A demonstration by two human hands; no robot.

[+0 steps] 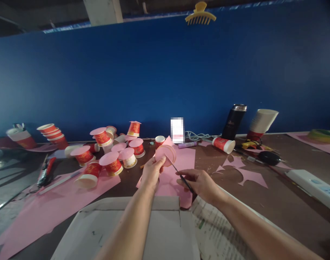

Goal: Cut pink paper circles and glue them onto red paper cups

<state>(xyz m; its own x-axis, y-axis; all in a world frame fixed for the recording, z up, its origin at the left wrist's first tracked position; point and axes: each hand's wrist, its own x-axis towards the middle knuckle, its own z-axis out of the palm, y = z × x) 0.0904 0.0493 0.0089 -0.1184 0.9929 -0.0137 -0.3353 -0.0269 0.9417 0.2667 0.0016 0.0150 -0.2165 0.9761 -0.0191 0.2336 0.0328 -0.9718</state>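
Note:
My left hand (153,172) is closed, its thumb and fingers pinching a round pink paper disc (168,151). A second curved edge shows along the disc's right side; what lies behind is hidden. My right hand (201,182) grips a slim dark-handled tool (185,181), whose thin grey shaft reaches up-left to the disc. Its exact kind is not clear. Beneath both hands lies a pink paper sheet (185,162). Just behind the disc stands a red paper cup (159,141).
Left are several red cups topped with pink discs (110,164), stacked cups (53,136) and red-handled pliers (47,170). On the right lie a tipped cup (223,145), paper scraps (250,177), a black flask (234,121) and a power strip (315,186). A blue partition (154,72) rises behind.

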